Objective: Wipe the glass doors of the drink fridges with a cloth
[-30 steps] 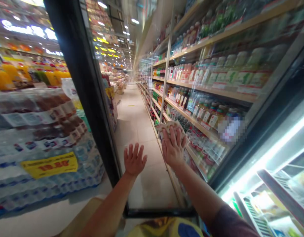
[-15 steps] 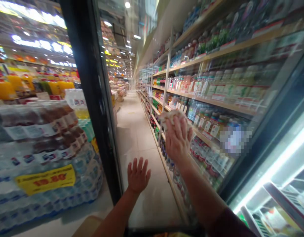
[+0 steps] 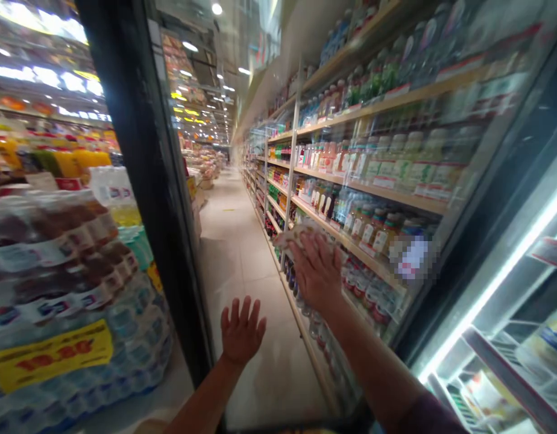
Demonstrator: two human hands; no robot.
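My right hand (image 3: 318, 274) presses a pale, crumpled cloth (image 3: 286, 240) against the glass door (image 3: 233, 265). Its fingers are stretched over the cloth, which sticks out past the fingertips and to the left. Lower down and to the left, my left hand (image 3: 242, 334) is spread with the palm toward the same glass. It holds nothing; whether the palm touches the pane I cannot tell. A thick black frame (image 3: 140, 163) borders the door on the left.
Stacked packs of bottles (image 3: 56, 253) with a yellow price sign (image 3: 52, 352) stand at left. Shelves of drinks (image 3: 373, 181) and an aisle floor (image 3: 224, 235) show in the glass. On the right is a lit cooler strip (image 3: 490, 283) beside shelves with packaged goods (image 3: 490, 389).
My right hand and the cloth have slid a little down the glass. The left hand stays spread at about the same spot. The view has turned slightly, shifting the surroundings left.
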